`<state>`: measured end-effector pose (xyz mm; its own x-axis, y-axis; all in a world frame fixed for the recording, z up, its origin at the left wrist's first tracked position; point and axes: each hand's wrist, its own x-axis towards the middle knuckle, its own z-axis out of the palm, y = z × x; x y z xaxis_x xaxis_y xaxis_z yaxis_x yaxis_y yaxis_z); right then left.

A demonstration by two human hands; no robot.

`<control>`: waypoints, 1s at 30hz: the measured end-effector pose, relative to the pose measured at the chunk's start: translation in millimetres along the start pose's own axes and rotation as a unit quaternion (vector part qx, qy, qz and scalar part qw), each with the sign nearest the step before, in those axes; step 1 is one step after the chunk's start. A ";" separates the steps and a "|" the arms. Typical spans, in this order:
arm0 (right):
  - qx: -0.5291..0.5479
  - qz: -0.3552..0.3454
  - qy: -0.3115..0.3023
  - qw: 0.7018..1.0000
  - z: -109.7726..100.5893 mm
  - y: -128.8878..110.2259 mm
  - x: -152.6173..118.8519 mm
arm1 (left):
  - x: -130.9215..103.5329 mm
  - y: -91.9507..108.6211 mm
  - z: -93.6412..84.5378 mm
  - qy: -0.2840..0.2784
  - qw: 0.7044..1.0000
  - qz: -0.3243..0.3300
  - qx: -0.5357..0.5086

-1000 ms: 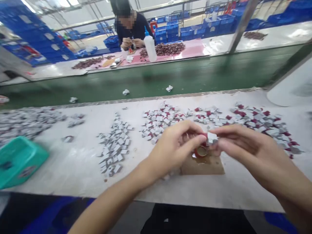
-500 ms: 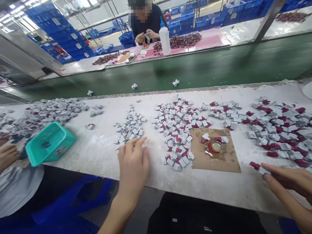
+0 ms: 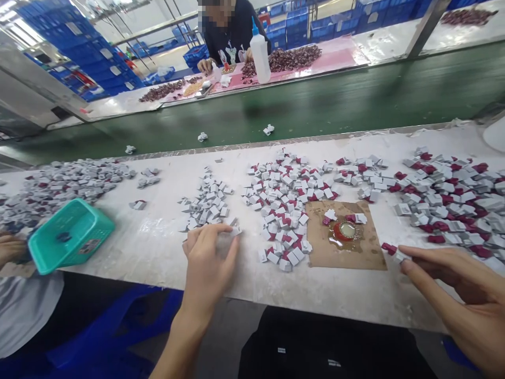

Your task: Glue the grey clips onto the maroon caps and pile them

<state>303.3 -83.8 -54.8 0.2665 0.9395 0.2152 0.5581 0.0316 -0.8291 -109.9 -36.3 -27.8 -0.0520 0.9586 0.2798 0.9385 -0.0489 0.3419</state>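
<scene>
1. Since the earlier frame, the co-worker [image 3: 221, 39] at the top has parted and lowered both hands; our left hand [image 3: 207, 263] has brought its thumb and fingertip together, and our right hand [image 3: 479, 308] has hardly shifted.
2. Across the white worktable [image 3: 161, 237] lie loose heaps, so we should lift slowly and keep our wrists from sweeping them together.
3. We see stacked blue crates [image 3: 69, 34] at upper left; their contents we cannot tell.
4. The teal basket [image 3: 100, 237] at lower left holds one dark lump [image 3: 63, 238], otherwise showing its bare floor.
5. Right of centre, our brown cardboard pad [image 3: 321, 258] is wet; we do best keeping our sleeves and knuckles off it.
6. The squeeze bottle [image 3: 259, 58] at upper centre stands upright; we cannot make out its fill level.
7. On the pad, the red round cup [image 3: 338, 230] holds pale liquid, with more pooled around it; a level approach should avoid tipping it.
8. Left of centre, our left fingertips pinch a pale block [image 3: 235, 230]; a light hold should suffice.
9. At right, our right thumb and forefinger pinch a burgundy-and-grey piece [image 3: 395, 252] by its grey end, leaving the burgundy end usefully free.
</scene>
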 end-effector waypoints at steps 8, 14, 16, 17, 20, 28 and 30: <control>0.050 0.015 -0.027 0.998 21.6 -42.5 18.2 | 1.9 28.3 6.5 -0.061 0.992 0.009 -0.114; 0.097 0.022 -0.032 0.995 27.9 -43.6 25.1 | 10.3 23.0 12.0 -0.022 0.993 0.072 -0.096; 0.093 0.012 -0.039 0.995 29.3 -46.1 26.9 | 10.8 19.5 14.6 -0.034 0.991 0.080 -0.102; 0.089 0.006 -0.044 0.995 30.1 -47.5 27.9 | 10.1 18.0 16.1 -0.035 0.991 0.075 -0.105; 0.076 -0.007 -0.055 0.996 32.8 -51.9 30.3 | 4.8 14.9 21.3 -0.008 0.993 0.039 -0.114; 0.048 -0.038 -0.060 0.996 34.0 -51.8 31.5 | -2.3 12.2 31.9 0.015 0.998 -0.030 -0.057; 0.043 -0.038 -0.065 0.996 33.6 -51.0 31.5 | -0.8 15.0 31.6 0.014 0.997 -0.036 -0.061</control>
<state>256.9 -44.3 -23.1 0.1197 0.9692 0.2153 0.5012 0.1282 -0.8558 -85.0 -28.9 -51.3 -0.1290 0.9528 0.2750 0.8832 -0.0157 0.4688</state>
